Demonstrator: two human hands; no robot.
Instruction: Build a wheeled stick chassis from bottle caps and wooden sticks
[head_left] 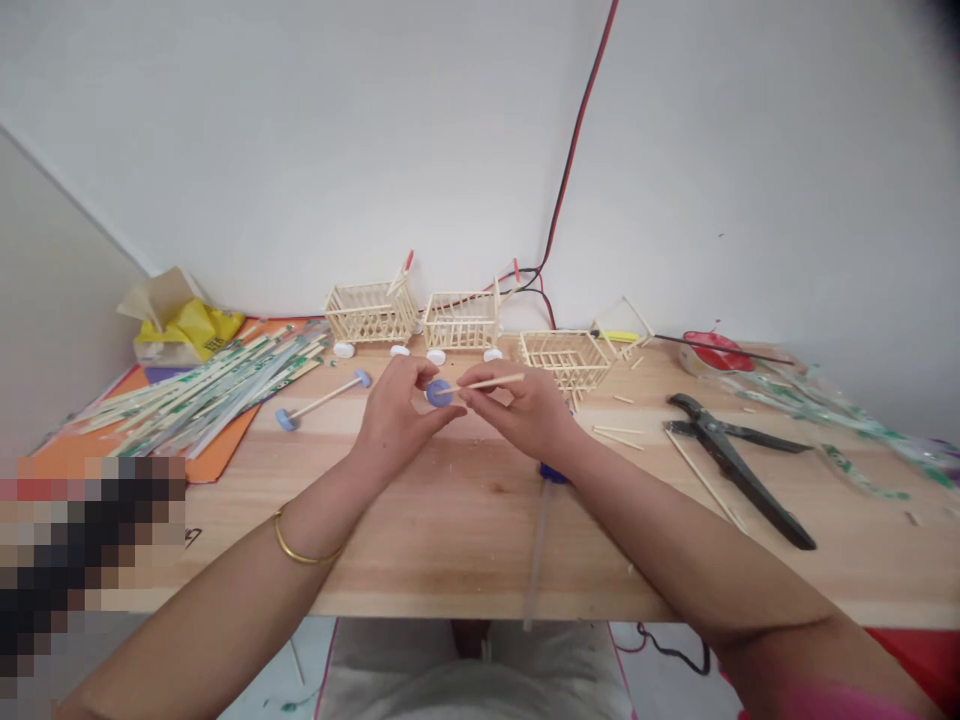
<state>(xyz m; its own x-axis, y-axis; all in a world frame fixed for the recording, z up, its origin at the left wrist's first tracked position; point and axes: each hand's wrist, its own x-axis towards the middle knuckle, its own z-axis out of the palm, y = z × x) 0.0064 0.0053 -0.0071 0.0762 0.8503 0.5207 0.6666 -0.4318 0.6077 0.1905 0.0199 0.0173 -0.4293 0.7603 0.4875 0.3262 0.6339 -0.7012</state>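
left hand (396,412) clamped on blue cap (439,393) | right hand (527,408) clamped on thin stick (489,382), tip meeting the cap | both just above tabletop (450,545), well left of pliers (731,458) | capped stick (324,399) farther left of pliers

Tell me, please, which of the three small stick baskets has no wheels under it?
The rightmost basket, sitting flat on the table nearest the right hand; the left basket and middle basket both stand on white wheels.
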